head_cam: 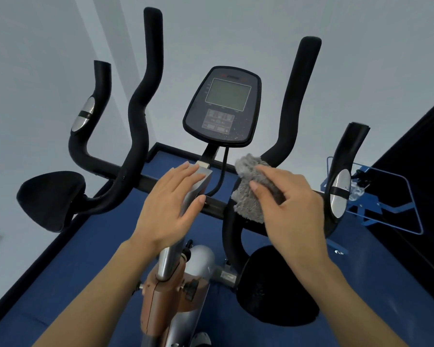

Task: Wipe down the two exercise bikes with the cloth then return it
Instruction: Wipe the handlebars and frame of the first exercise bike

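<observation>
An exercise bike fills the view, with black foam handlebars [140,116] and a dark console [222,106] whose screen is off. My right hand [290,196] presses a fluffy grey cloth [251,186] against the handlebar just right of the console stem. My left hand [168,201] lies flat, fingers spread, on the silver handlebar post [198,186] and holds nothing. Only one bike is visible.
Two black elbow pads [49,199] [273,284] stick out low on each side. A blue metal frame [376,204] stands at the right beside a dark wall. The floor is blue matting [73,271]; a pale wall is behind.
</observation>
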The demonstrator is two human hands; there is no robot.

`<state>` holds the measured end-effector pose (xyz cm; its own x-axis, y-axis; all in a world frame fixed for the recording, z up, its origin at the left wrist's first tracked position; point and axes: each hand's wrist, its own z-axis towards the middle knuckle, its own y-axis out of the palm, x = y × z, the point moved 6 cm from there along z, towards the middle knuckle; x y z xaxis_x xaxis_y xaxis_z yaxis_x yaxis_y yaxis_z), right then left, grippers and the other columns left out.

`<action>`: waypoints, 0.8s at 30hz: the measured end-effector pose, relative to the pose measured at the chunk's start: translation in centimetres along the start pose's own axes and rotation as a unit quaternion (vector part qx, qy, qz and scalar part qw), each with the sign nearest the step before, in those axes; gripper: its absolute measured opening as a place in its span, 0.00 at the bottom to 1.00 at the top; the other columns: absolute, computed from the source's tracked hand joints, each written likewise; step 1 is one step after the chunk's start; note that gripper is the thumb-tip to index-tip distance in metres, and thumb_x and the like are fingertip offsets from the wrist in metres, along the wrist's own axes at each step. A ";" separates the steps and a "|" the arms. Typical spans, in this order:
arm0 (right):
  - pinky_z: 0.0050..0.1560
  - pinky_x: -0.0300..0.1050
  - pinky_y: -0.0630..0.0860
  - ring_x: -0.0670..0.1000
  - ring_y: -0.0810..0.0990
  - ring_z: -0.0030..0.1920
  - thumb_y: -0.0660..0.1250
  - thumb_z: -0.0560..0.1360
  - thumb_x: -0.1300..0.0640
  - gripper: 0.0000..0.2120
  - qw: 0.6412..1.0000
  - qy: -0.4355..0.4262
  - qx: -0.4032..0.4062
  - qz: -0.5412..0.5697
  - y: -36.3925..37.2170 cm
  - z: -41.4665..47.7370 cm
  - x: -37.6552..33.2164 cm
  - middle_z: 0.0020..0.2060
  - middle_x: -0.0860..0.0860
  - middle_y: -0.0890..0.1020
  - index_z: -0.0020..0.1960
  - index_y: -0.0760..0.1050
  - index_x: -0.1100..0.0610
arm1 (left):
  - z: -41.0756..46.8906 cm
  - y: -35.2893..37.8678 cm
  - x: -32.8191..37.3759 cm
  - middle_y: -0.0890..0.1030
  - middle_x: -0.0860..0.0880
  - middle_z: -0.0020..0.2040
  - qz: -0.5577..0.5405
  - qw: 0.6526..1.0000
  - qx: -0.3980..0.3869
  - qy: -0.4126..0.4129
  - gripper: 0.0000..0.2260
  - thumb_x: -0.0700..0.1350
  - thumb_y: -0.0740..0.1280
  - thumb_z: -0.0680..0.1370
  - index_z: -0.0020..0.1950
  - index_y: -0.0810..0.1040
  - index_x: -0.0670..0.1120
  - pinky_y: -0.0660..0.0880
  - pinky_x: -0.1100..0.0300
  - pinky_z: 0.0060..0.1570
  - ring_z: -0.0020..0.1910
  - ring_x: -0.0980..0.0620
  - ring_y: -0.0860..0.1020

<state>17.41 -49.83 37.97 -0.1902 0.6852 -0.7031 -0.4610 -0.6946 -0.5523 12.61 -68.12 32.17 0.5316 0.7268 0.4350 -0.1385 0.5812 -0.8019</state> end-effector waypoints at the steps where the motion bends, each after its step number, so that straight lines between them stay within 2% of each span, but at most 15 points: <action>1: 0.50 0.26 0.66 0.42 0.72 0.50 0.69 0.72 0.57 0.13 0.999 -0.022 -0.020 -0.013 0.6 0.0 -0.3 0.46 0.31 0.74 0.56 0.77 0.51 | -0.1 0.2 0.0 0.70 0.51 0.69 0.020 1.000 -0.002 0.001 0.21 0.55 0.54 0.78 0.67 0.71 0.46 0.52 0.62 0.71 0.71 0.56 0.61; 4: 0.47 0.33 0.66 0.45 0.69 0.53 0.68 0.73 0.57 0.13 0.992 -0.052 -0.084 -0.084 2.5 -0.2 -0.7 0.52 0.45 0.80 0.57 0.77 0.53 | -0.1 0.3 -0.2 0.71 0.49 0.68 0.037 0.999 0.004 -0.009 0.22 0.54 0.53 0.78 0.67 0.71 0.45 0.54 0.60 0.70 0.70 0.56 0.62; 7: 0.41 0.40 0.69 0.51 0.72 0.47 0.70 0.70 0.61 0.12 0.990 -0.044 -0.090 -0.102 3.0 -1.1 -0.9 0.47 0.50 0.81 0.53 0.79 0.56 | 0.0 0.2 -0.2 0.72 0.48 0.67 0.029 0.999 0.015 -0.016 0.23 0.54 0.54 0.78 0.68 0.70 0.44 0.57 0.61 0.68 0.70 0.54 0.64; 9: 0.41 0.39 0.71 0.54 0.75 0.42 0.73 0.67 0.66 0.12 0.988 -0.061 -0.100 -0.103 2.9 -2.3 -1.3 0.43 0.53 0.82 0.50 0.80 0.59 | -0.1 0.1 -0.2 0.72 0.47 0.67 0.028 0.999 0.016 -0.017 0.23 0.54 0.55 0.77 0.68 0.70 0.43 0.58 0.60 0.68 0.69 0.52 0.65; 11: 0.43 0.38 0.69 0.55 0.76 0.41 0.73 0.67 0.66 0.12 0.986 -0.071 -0.117 -0.092 2.6 -2.8 -1.4 0.42 0.53 0.83 0.49 0.80 0.60 | -0.1 0.0 0.0 0.73 0.47 0.67 0.030 0.999 0.016 -0.016 0.23 0.54 0.55 0.77 0.68 0.70 0.43 0.58 0.60 0.68 0.69 0.51 0.65; 14: 0.46 0.39 0.70 0.53 0.77 0.45 0.71 0.70 0.62 0.10 0.988 -0.050 -0.123 -0.079 2.2 -2.1 -0.9 0.44 0.51 0.83 0.52 0.80 0.58 | -0.2 0.0 0.0 0.73 0.47 0.67 0.037 0.999 0.019 -0.018 0.23 0.54 0.55 0.77 0.67 0.70 0.43 0.58 0.61 0.67 0.69 0.52 0.66; 18: 0.40 0.38 0.73 0.54 0.80 0.40 0.75 0.65 0.66 0.13 0.987 -0.068 -0.103 -0.107 2.3 -2.9 -1.1 0.41 0.52 0.85 0.48 0.81 0.60 | 0.0 -0.1 0.0 0.74 0.47 0.66 0.041 0.999 0.029 -0.019 0.22 0.52 0.55 0.77 0.66 0.71 0.42 0.59 0.61 0.67 0.67 0.51 0.68; 21: 0.40 0.37 0.72 0.53 0.80 0.39 0.75 0.64 0.66 0.13 0.983 -0.096 -0.112 -0.105 2.2 -4.0 -1.0 0.41 0.52 0.85 0.48 0.81 0.60 | -0.1 -0.1 0.1 0.75 0.46 0.65 0.046 0.998 0.031 -0.018 0.21 0.52 0.56 0.77 0.65 0.72 0.42 0.60 0.60 0.66 0.66 0.50 0.69; 22: 0.41 0.36 0.73 0.52 0.80 0.40 0.74 0.66 0.65 0.12 0.985 -0.087 -0.121 -0.082 2.0 -3.9 -0.9 0.42 0.51 0.85 0.49 0.81 0.58 | -0.1 -0.1 0.2 0.75 0.46 0.64 0.049 0.998 0.031 -0.019 0.21 0.52 0.56 0.77 0.65 0.73 0.42 0.61 0.59 0.66 0.66 0.49 0.69; 24: 0.43 0.34 0.75 0.44 0.80 0.43 0.72 0.70 0.60 0.10 0.994 0.000 -0.112 0.014 1.2 -3.1 0.3 0.43 0.45 0.84 0.51 0.81 0.53 | -0.2 -0.1 0.3 0.75 0.46 0.64 0.056 0.998 0.032 -0.018 0.21 0.52 0.56 0.77 0.64 0.73 0.41 0.61 0.59 0.65 0.65 0.49 0.70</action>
<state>19.49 -51.14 35.74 -0.2014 0.6644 -0.7197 -0.2501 -0.7453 -0.6181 12.92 -68.02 32.31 0.4798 0.8001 0.3602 -0.2489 0.5178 -0.8185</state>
